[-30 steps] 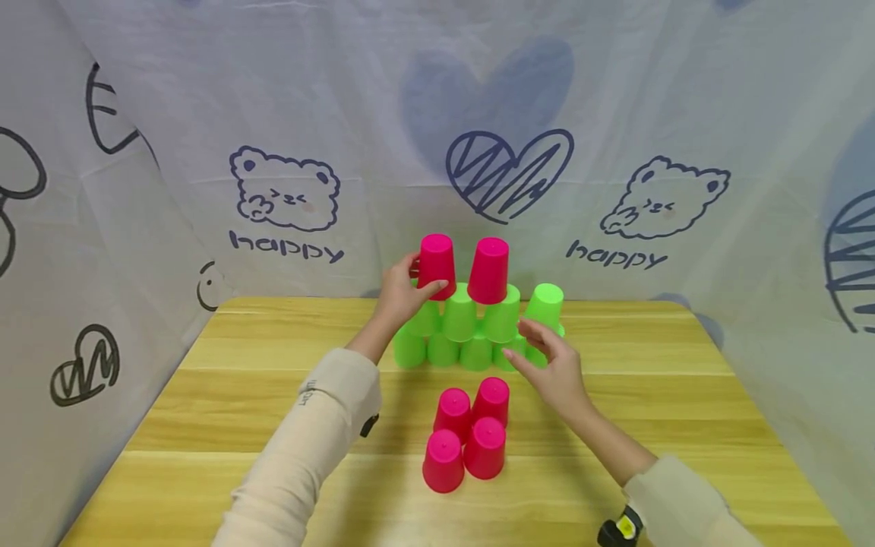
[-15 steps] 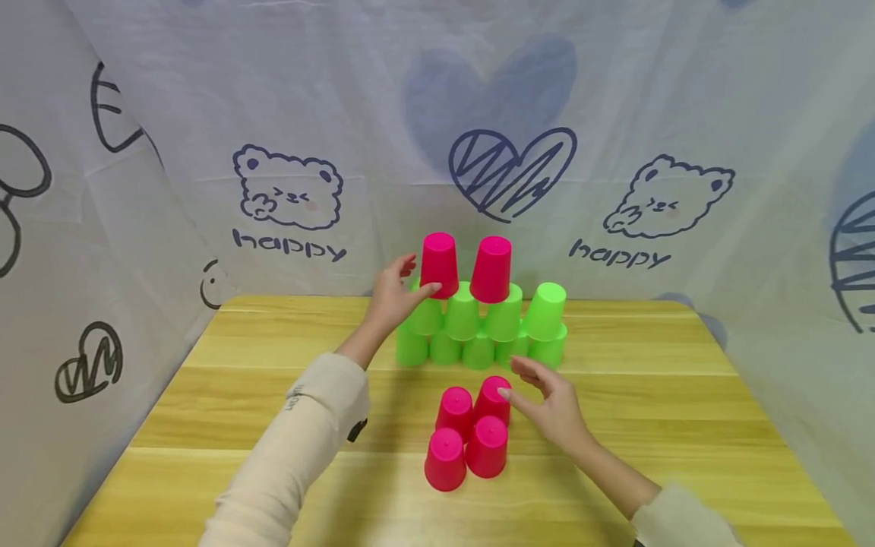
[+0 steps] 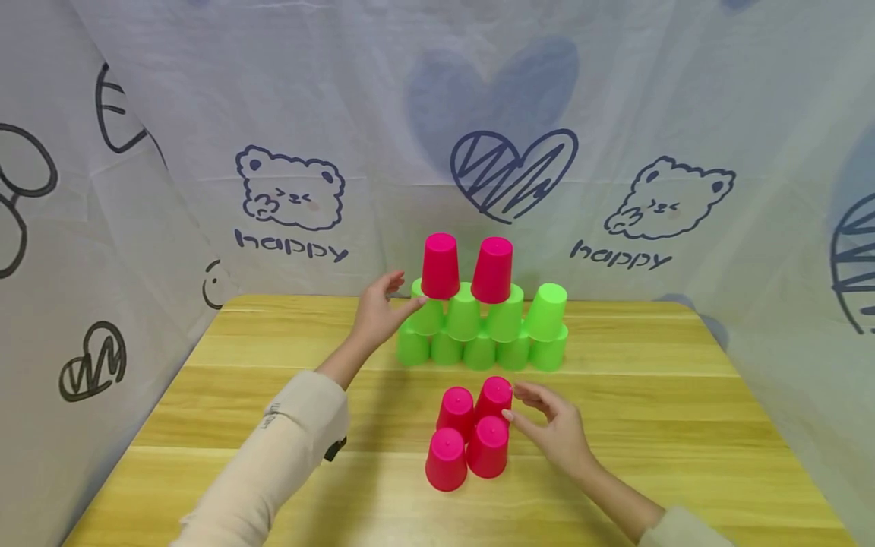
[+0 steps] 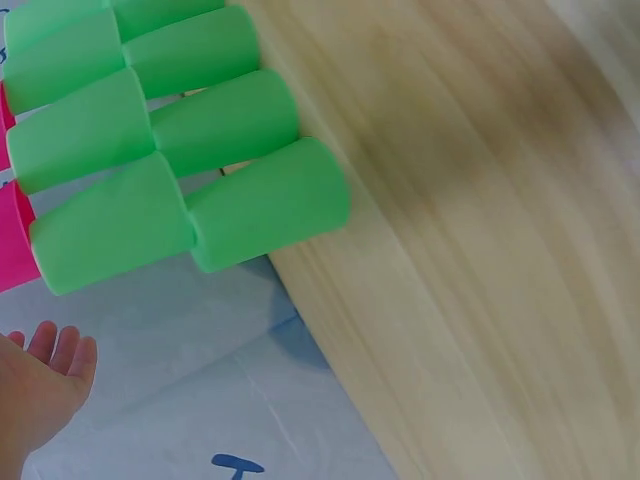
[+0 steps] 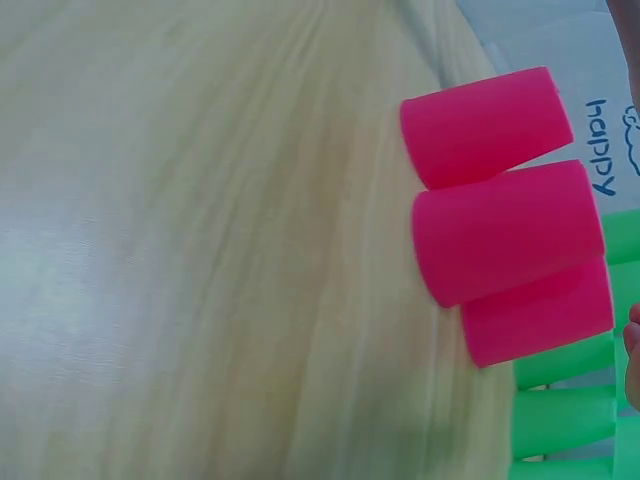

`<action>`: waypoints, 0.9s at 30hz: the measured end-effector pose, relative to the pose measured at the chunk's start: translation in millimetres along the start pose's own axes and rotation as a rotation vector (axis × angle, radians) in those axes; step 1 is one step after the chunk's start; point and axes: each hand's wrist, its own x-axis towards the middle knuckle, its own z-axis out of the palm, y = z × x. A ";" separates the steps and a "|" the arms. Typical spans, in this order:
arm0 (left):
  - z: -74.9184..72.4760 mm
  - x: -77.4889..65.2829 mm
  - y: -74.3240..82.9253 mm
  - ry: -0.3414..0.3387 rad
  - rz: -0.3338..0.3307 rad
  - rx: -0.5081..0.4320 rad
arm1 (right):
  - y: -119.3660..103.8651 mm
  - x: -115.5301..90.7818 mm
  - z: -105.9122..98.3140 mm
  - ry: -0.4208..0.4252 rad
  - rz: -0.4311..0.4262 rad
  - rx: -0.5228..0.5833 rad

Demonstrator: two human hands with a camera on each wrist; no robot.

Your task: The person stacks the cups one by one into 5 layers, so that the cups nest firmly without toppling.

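Observation:
Upside-down green cups [image 3: 463,311] stand stacked in two rows at the back of the table. On their upper row sit two upside-down pink cups, a left one [image 3: 440,266] and a right one [image 3: 492,270]. My left hand [image 3: 379,311] is just left of the left pink cup, fingers spread and holding nothing; it also shows in the left wrist view, below the green cups [image 4: 115,225]. Nearer me, several more pink cups [image 3: 446,460] stand in a cluster. My right hand [image 3: 557,429] is at the right side of the cluster's back right cup [image 3: 495,395], thumb and fingers apart.
The wooden table [image 3: 273,425] has a white curtain [image 3: 383,114] with printed bears and hearts behind it and at its sides. The rightmost green cup [image 3: 547,311] of the upper row has no cup on it.
My left hand has let go of the left upper pink cup and drawn back left and down. My right hand has come down from the green cups to the pink cluster.

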 end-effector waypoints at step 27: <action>2.9 -56.4 -54.4 0.009 -0.141 -0.093 | 18.2 -27.4 12.8 -0.126 0.103 0.039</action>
